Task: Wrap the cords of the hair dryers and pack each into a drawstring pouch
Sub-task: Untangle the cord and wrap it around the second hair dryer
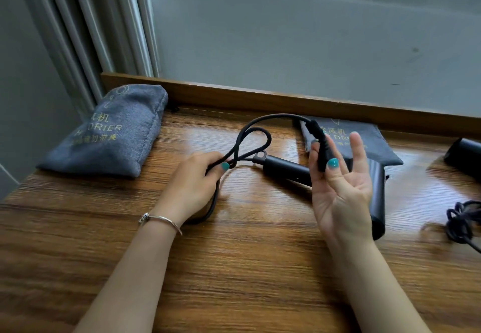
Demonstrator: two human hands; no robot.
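Dryer lies mid-table, its head behind the right hand. Left of it sits a full pouch; nearer, the left hand grips the looped cord. The right hand pinches the plug. Behind the dryer lies a flat pouch.

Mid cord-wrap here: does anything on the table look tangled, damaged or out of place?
Nothing looks damaged. The one untidy spot is a tangled cord at the table's right edge, bunched loosely beside a second dryer that is cut off by the frame. The cord in hand loops cleanly.
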